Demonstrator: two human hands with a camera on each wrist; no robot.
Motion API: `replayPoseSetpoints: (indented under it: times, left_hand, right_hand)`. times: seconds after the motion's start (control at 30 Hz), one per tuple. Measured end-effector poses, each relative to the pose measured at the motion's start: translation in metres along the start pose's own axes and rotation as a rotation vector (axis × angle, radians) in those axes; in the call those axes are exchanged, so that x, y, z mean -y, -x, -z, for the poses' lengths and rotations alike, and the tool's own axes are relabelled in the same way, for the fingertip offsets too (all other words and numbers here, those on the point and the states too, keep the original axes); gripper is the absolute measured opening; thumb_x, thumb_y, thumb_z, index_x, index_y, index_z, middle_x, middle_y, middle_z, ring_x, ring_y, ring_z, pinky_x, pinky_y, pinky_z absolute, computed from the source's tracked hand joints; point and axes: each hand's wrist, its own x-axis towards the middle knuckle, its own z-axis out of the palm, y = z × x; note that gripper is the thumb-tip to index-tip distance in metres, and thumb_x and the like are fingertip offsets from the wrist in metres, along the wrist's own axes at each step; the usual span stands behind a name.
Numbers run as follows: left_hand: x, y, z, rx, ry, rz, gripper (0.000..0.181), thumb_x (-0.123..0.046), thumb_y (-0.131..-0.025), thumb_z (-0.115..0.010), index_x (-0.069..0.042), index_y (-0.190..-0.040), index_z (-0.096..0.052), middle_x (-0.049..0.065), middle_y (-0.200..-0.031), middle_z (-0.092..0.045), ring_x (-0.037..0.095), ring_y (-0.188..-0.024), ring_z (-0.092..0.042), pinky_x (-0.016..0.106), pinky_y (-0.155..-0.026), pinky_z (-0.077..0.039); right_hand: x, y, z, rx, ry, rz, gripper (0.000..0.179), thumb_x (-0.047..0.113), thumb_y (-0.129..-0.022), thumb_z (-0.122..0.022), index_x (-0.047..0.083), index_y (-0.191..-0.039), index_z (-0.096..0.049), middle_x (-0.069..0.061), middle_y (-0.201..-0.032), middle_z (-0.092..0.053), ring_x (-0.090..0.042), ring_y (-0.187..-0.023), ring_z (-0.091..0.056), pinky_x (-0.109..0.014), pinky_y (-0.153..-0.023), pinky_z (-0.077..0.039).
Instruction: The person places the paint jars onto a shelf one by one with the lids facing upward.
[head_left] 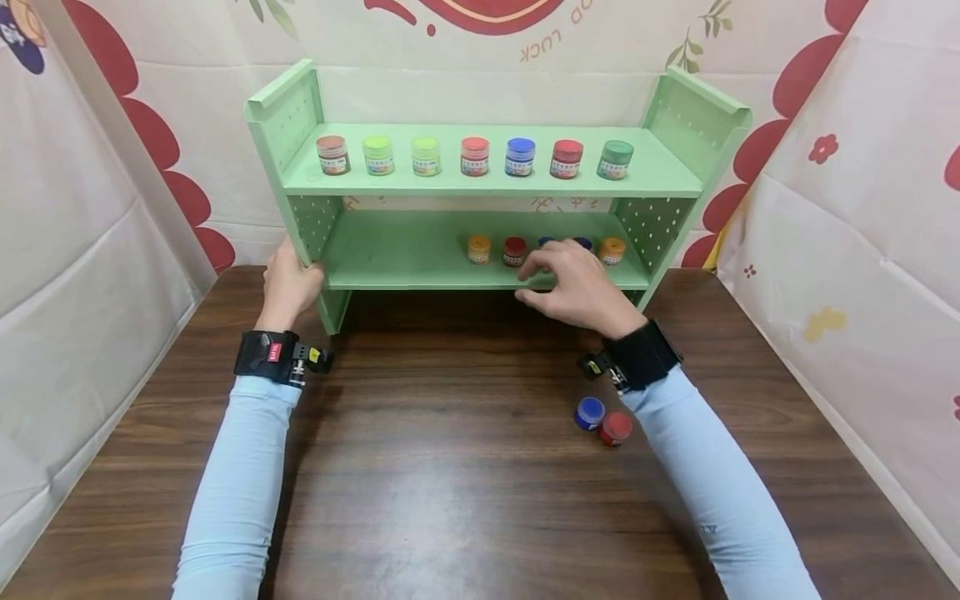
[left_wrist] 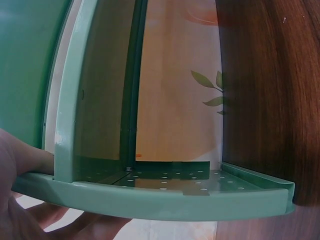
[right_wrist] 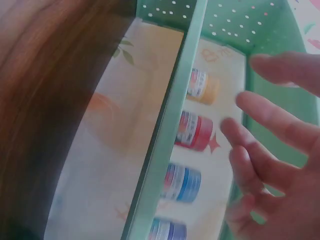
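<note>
A light green two-tier shelf rack (head_left: 495,287) stands at the back of the table. My left hand (head_left: 291,283) grips its left side panel (left_wrist: 190,202), thumb on the inner face and fingers on the outer. My right hand (head_left: 573,287) is in front of the lower tier, fingers loosely bent and apart, holding nothing. It hides part of the row of small paint jars there. That row has a yellow jar (head_left: 479,249), a red jar (head_left: 514,252), a blue jar (right_wrist: 182,183), a darker blue jar (right_wrist: 169,230) and an orange-yellow jar (head_left: 612,251).
The upper tier (head_left: 480,183) carries a spaced row of several jars, from a brown-orange jar (head_left: 333,156) to a green jar (head_left: 615,160). A blue jar (head_left: 589,412) and a red jar (head_left: 616,428) stand on the wooden table (head_left: 420,483) beside my right forearm. Printed cloth (head_left: 480,92) hangs behind.
</note>
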Motion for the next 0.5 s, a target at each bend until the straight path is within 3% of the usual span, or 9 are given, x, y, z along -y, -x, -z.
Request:
replayPoseSetpoints:
  times: [0.23, 0.5]
  left_hand:
    - [-0.003, -0.001, 0.001, -0.012, 0.004, -0.005, 0.047, -0.007, -0.087, -0.05, -0.003, -0.134, -0.051, 0.027, -0.136, -0.06, 0.048, -0.125, -0.055, 0.072, -0.102, -0.038]
    - [-0.002, 0.0, -0.001, -0.004, 0.016, -0.004, 0.047, -0.007, -0.087, -0.049, -0.003, -0.133, -0.051, 0.027, -0.135, -0.059, 0.047, -0.123, -0.055, 0.072, -0.102, -0.038]
  right_hand:
    - [-0.009, 0.031, 0.008, 0.163, -0.025, 0.013, 0.014, 0.027, -0.091, -0.079, 0.016, -0.099, -0.076, 0.0, -0.087, -0.07, -0.019, -0.079, -0.059, -0.033, -0.072, -0.044]
    - [-0.031, 0.05, -0.002, 0.408, -0.063, -0.057, 0.023, 0.023, -0.092, -0.077, 0.014, -0.113, -0.072, 0.005, -0.086, -0.07, -0.011, -0.078, -0.061, -0.032, -0.072, -0.05]
